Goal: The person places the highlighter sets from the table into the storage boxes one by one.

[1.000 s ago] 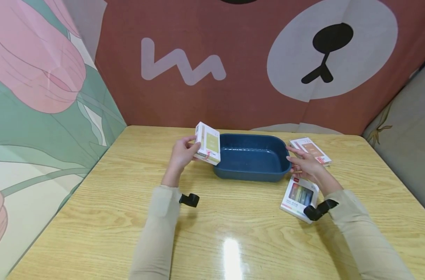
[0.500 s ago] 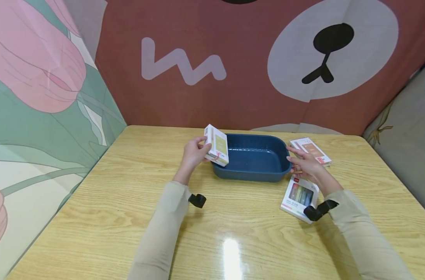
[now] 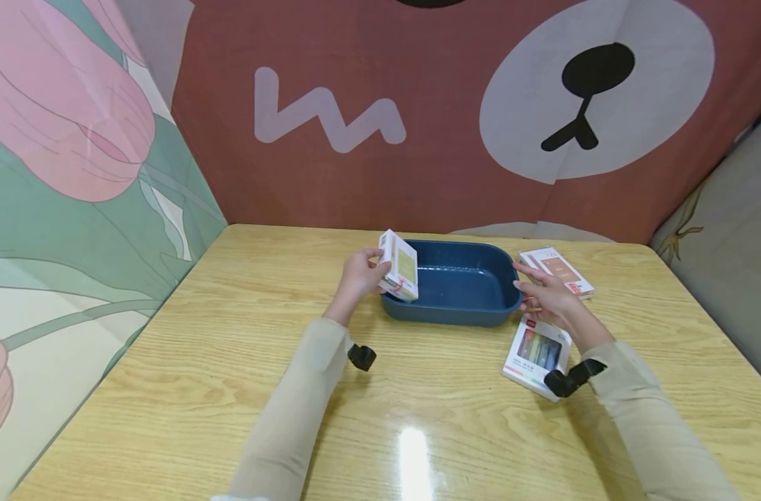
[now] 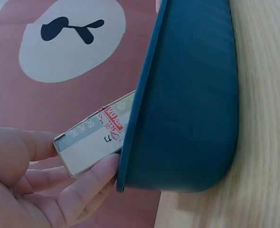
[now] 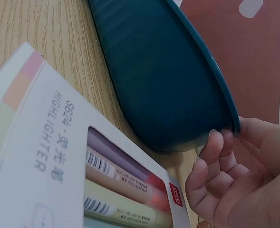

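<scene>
1. While the left hand is pinching the yellow-green-panelled carton between thumb and fingers, the carton is slanting over the left end of the blue plastic tub; its lower end is dipping inside the rim, and I can't tell whether it is touching the floor.
2. Fingers under the carton are lying just beside that rim, so they could be getting caught if the carton is coming down too far left.
3. Since the pinch is taking only one end, a loosening thumb could be letting the carton drop in askew.
4. Hard pressing on the left rim could be tipping or sliding the tub on the wooden tabletop; the right hand, clamped on the right rim with curled fingers, is probably steadying it.
5. Near the tub's front right corner, the S624 highlighter pack is lying flat, the right wrist's black camera overhanging it; a sinking wrist could be knocking it.
6. Farther right, the orange-panelled carton is lying behind the right hand, which is blocking direct access.
</scene>
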`<action>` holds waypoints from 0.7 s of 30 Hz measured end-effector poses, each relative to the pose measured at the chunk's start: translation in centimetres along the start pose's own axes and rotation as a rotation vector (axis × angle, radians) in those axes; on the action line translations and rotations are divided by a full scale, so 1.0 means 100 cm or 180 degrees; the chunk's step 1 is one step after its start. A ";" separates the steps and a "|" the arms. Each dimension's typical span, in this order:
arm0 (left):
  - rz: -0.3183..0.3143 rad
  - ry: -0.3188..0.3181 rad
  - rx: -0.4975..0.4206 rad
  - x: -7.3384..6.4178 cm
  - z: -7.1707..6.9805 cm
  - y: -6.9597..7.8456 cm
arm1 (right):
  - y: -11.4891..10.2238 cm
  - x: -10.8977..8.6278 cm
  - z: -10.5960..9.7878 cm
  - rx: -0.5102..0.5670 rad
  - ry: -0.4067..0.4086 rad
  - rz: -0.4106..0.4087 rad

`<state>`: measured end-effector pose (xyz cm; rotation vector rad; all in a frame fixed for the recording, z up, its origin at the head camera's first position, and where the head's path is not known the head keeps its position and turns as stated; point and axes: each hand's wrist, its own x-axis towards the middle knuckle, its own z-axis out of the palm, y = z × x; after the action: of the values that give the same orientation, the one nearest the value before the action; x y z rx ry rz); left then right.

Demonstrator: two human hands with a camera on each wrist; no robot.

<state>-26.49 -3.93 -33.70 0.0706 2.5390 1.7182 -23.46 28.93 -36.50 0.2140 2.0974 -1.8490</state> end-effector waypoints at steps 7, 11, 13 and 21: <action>0.0028 -0.0040 0.0226 0.002 0.009 0.006 | 0.000 0.000 0.000 0.0014 -0.0014 -0.0004; 0.0052 -0.0071 0.0335 0.002 0.013 0.006 | 0.000 -0.001 0.000 0.0032 -0.0014 0.0000; 0.0057 -0.0080 0.0381 0.002 0.015 0.006 | 0.000 -0.001 0.000 0.0037 -0.0004 0.0010; 0.0032 -0.0079 0.0551 0.003 0.020 0.007 | 0.001 0.000 -0.001 0.0007 0.0037 0.0026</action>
<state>-26.61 -1.79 -33.80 0.1140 2.6673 1.4871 -23.46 29.01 -36.63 0.2338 2.0992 -1.8498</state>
